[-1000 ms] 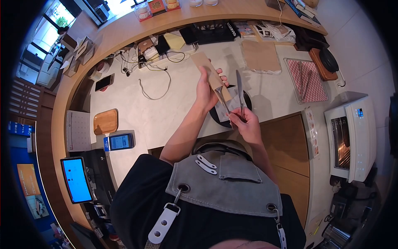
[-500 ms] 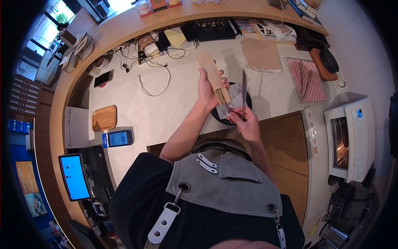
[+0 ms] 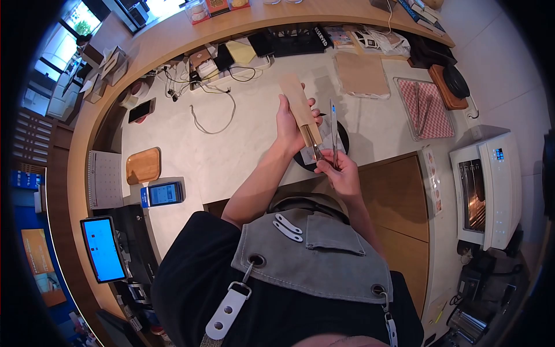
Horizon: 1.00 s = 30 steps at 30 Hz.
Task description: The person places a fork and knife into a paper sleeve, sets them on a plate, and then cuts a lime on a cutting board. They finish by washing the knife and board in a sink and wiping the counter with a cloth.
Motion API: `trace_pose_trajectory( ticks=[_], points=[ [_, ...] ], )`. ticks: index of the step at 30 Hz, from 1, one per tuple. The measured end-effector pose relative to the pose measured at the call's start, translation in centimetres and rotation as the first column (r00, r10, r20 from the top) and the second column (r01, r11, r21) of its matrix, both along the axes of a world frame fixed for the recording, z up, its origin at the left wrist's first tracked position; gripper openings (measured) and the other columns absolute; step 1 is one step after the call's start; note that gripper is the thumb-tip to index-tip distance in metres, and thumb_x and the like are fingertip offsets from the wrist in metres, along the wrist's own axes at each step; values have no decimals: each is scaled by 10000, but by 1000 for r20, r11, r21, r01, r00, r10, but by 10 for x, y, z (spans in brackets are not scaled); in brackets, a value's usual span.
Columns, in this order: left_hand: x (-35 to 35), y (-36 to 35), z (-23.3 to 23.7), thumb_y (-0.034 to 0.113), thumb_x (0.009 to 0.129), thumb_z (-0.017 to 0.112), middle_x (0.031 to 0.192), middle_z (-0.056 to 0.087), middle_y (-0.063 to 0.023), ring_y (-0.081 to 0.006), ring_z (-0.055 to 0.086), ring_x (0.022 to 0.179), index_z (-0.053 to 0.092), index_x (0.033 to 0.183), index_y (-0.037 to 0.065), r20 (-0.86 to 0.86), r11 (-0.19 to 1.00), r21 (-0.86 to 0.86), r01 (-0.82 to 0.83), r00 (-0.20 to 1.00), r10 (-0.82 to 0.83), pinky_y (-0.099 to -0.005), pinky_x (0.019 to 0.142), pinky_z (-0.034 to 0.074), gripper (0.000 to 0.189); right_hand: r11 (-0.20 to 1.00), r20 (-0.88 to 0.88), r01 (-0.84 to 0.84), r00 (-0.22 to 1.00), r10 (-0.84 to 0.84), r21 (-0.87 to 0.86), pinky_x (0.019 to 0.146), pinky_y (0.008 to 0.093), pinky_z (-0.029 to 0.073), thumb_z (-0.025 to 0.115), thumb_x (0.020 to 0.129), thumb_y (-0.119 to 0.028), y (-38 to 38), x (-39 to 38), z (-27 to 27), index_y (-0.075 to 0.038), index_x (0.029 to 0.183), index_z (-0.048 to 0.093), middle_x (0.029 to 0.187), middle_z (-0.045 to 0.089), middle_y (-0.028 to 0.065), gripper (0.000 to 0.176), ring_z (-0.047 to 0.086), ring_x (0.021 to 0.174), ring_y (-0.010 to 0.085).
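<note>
My left hand (image 3: 287, 126) is wrapped around a narrow brown paper cutlery sleeve (image 3: 297, 104), with its open end toward me. A metal utensil (image 3: 313, 142) sticks partly out of that end; its kind is hard to make out. My right hand (image 3: 344, 176) pinches near the utensil's outer end and also holds a table knife (image 3: 334, 130), its blade pointing away from me, beside the sleeve. Below both hands lies a round black plate (image 3: 345, 139) with whitish paper on it, largely hidden by the hands.
On the counter lie a brown paper stack (image 3: 363, 75), a checked-lined tray (image 3: 413, 118) with tongs, a looped cable (image 3: 217, 128), a phone (image 3: 142, 110), a wooden tray (image 3: 143, 166) and a card terminal (image 3: 163, 194). A toaster oven (image 3: 483, 191) stands at right.
The knife in my right hand has swung slightly left, closer to the sleeve. My left hand keeps its hold on the sleeve. The whole view has shifted slightly.
</note>
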<state>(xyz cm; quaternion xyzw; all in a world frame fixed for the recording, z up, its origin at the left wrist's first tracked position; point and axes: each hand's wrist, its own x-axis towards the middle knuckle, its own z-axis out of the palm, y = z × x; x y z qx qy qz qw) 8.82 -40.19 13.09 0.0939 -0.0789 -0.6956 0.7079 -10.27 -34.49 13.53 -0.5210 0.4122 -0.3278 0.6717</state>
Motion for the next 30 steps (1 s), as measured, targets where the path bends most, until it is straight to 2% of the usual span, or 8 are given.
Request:
trace_pose_trajectory(
  ticks=[4, 7, 10, 16, 22, 25, 28, 30],
  points=[
    [1, -4, 1, 461, 1087, 237, 1209, 578, -110, -281, 589, 1045, 482, 1408, 162, 48, 996, 74, -55, 997, 52, -448, 902, 509, 502, 1000, -2, -14, 1000, 14, 7, 539, 201, 415, 717, 941, -104, 0, -3, -2, 22, 1190, 629, 1014, 721, 59, 293, 679, 801, 92],
    [6, -7, 0, 402, 1080, 248, 1349, 559, -135, -318, 560, 1218, 492, 1397, 149, 18, 987, 55, -149, 989, 148, -496, 1025, 476, 474, 1000, 19, -7, 1000, 7, 8, 538, 201, 418, 713, 942, -99, 1, -5, -7, 22, 1191, 629, 1035, 726, 63, 289, 677, 798, 91],
    [10, -3, 5, 439, 1083, 253, 1388, 540, -129, -306, 541, 1252, 489, 1399, 158, 32, 987, -32, -155, 987, 156, -495, 1050, 457, 484, 1000, -2, -14, 1000, 14, 20, 537, 201, 418, 709, 944, -100, 1, -6, -6, 22, 1189, 631, 1050, 731, 64, 285, 675, 793, 89],
    [18, -6, 6, 549, 1073, 276, 1359, 547, -96, -282, 566, 1185, 430, 1440, 175, 55, 979, 12, -205, 977, 204, -493, 1023, 468, 546, 999, 29, -42, 999, 42, 8, 545, 202, 446, 702, 948, -93, 3, -5, -4, 18, 1190, 636, 1044, 733, 60, 274, 670, 797, 80],
    [14, -5, 5, 508, 1081, 333, 1128, 552, -67, -219, 554, 939, 420, 1421, 149, 125, 959, 36, -281, 953, 275, -401, 849, 506, 501, 999, 21, -31, 999, 31, -21, 501, 198, 406, 735, 934, -137, 2, 0, -7, 2, 1170, 658, 956, 715, 35, 285, 654, 755, 66],
    [20, -9, -8, 484, 1087, 340, 1091, 543, -53, -197, 531, 885, 426, 1392, 134, 62, 995, 54, -81, 995, 77, -362, 790, 492, 472, 999, -96, -46, 994, 47, 8, 476, 202, 381, 761, 915, -159, -1, -2, -4, -4, 1160, 669, 909, 700, 18, 305, 646, 734, 56],
    [10, -9, 0, 470, 1090, 347, 1076, 542, -41, -183, 518, 861, 437, 1368, 123, 147, 969, 70, -235, 964, 223, -344, 767, 480, 454, 1000, -84, -20, 996, 19, -4, 462, 202, 369, 776, 898, -157, -3, -1, -9, -12, 1142, 661, 872, 694, 16, 305, 639, 708, 52],
    [9, -10, -1, 471, 1090, 348, 1070, 541, -36, -176, 518, 861, 435, 1377, 122, 147, 972, 71, -223, 966, 211, -345, 766, 479, 459, 1000, -33, 25, 999, -25, -1, 457, 202, 364, 789, 882, -148, -3, 2, -13, -24, 1097, 639, 852, 690, 18, 290, 632, 685, 54]
  ],
)
